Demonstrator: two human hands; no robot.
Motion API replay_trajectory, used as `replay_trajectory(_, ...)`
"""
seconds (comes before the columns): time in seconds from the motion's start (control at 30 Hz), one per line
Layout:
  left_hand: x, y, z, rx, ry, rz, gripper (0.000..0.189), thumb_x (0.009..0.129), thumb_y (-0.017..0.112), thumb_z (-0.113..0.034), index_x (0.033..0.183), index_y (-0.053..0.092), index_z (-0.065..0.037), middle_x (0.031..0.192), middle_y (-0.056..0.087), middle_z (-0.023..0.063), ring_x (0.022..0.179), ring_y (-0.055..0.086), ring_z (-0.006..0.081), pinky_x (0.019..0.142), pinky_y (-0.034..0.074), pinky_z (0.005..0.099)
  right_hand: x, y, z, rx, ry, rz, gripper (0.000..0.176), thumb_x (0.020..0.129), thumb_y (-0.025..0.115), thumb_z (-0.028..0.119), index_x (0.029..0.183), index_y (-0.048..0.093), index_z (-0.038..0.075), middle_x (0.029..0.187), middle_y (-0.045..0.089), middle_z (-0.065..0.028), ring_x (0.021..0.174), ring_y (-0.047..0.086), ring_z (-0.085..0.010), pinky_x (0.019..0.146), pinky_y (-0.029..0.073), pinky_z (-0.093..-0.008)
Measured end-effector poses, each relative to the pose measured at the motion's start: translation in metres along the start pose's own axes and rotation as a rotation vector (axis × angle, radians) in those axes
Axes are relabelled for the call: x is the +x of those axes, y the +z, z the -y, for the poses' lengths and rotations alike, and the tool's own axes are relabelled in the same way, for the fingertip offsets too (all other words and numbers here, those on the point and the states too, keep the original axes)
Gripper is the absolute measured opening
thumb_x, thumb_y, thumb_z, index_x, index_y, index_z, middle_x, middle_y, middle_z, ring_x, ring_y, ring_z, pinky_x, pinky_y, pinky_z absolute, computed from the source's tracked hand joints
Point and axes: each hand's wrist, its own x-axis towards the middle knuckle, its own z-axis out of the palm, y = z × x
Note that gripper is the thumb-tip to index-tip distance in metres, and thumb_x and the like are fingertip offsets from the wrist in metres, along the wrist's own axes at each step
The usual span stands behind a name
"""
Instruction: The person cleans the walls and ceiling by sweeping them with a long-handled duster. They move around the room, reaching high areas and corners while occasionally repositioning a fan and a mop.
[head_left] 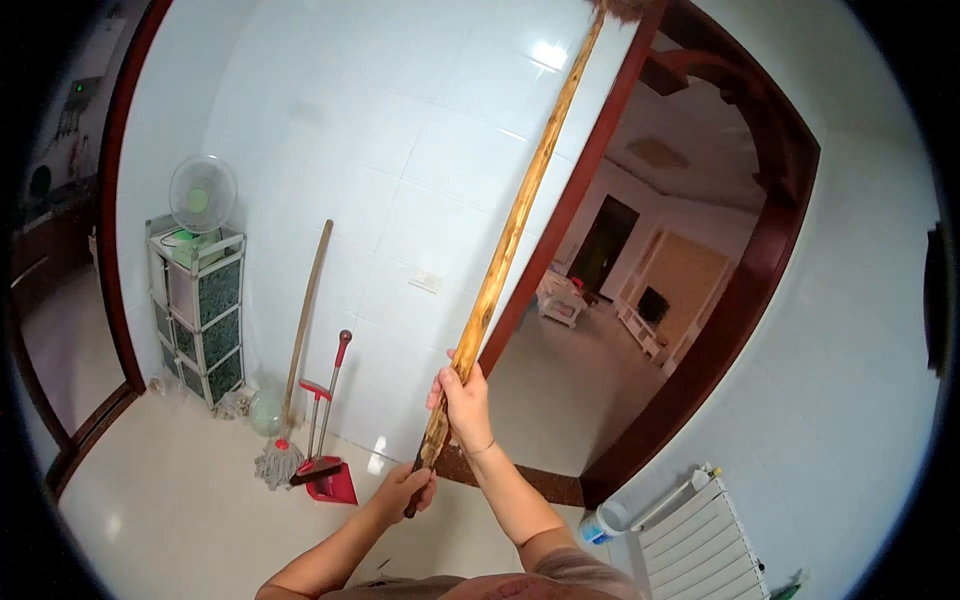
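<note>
The shirt (480,590) lay nearest the camera, at 6 o'clock, with a bare forearm reaching up on each side of it. Both hands were closed around the wooden handle of a long broom (518,215), which slanted from 6 o'clock up to 1 o'clock, its brown bristles cut off at the top edge. The left grip (408,488) was clamped near the dark butt end, and the right grip (467,400) was clamped a little higher; that spacing probably steadied so long a pole.

At 8 o'clock a string mop (280,465) stood head-down, its handle leaning on the tiled wall (385,240), presumably for support. Just beside it, at 7 o'clock, a red dustpan (338,487) and a small red-handled brush (343,350) stood close together, likely kept as a set.

At 9 o'clock a tiered rack (220,300) with dark marbled panels carried an electric fan (203,193); what the panels enclosed could not be seen. At 5 o'clock a white bucket (600,525) stood beside the radiator (700,535), its contents too indistinct to tell. The wooden-framed doorway (722,400) was at 3 o'clock.
</note>
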Motion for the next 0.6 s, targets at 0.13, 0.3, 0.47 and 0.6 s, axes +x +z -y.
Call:
replay_trajectory(0.13,0.025,0.003,-0.006,0.01,-0.004,0.005,0.024,0.091,0.048,-0.03,0.086,0.048,-0.006,0.061,0.048,0.0022,0.048,0.043,0.0114,0.043,0.034,0.0232,0.021,-0.011,0.004,-0.013,-0.004,0.013,0.033,0.09,0.046,0.012,0.116,0.036,-0.004,0.069,0.049,-0.0063,0.049,0.051,-0.0136,0.046,0.044,-0.0249)
replay_trajectory(0.3,0.099,0.006,-0.057,0.068,0.073,-0.046,0.028,0.092,0.046,-0.034,0.085,0.048,-0.007,0.06,0.047,0.0011,0.046,0.043,0.0104,0.04,0.033,0.0231,0.107,-0.019,0.032,0.019,-0.114,0.075,0.027,0.089,0.048,0.015,0.108,0.04,-0.003,0.069,0.05,-0.0065,0.048,0.051,-0.0138,0.043,0.044,-0.0255)
replay_trajectory(0.47,0.202,0.02,-0.141,0.183,0.196,-0.028,0.034,0.091,0.047,-0.041,0.081,0.048,-0.008,0.059,0.047,-0.0001,0.043,0.042,0.0091,0.038,0.034,0.0227,0.235,-0.039,0.083,-0.028,-0.223,0.198,0.018,0.089,0.05,0.02,0.088,0.044,0.003,0.063,0.05,-0.0054,0.047,0.053,-0.0159,0.042,0.046,-0.0285)
replay_trajectory(0.6,0.261,0.045,-0.195,0.208,0.226,-0.021,0.036,0.09,0.047,-0.044,0.08,0.047,-0.01,0.057,0.047,-0.0006,0.042,0.042,0.0086,0.037,0.034,0.0227,0.299,-0.046,0.138,-0.092,-0.204,0.172,0.02,0.087,0.05,0.02,0.082,0.044,0.001,0.064,0.051,-0.006,0.048,0.054,-0.0175,0.042,0.047,-0.0313)
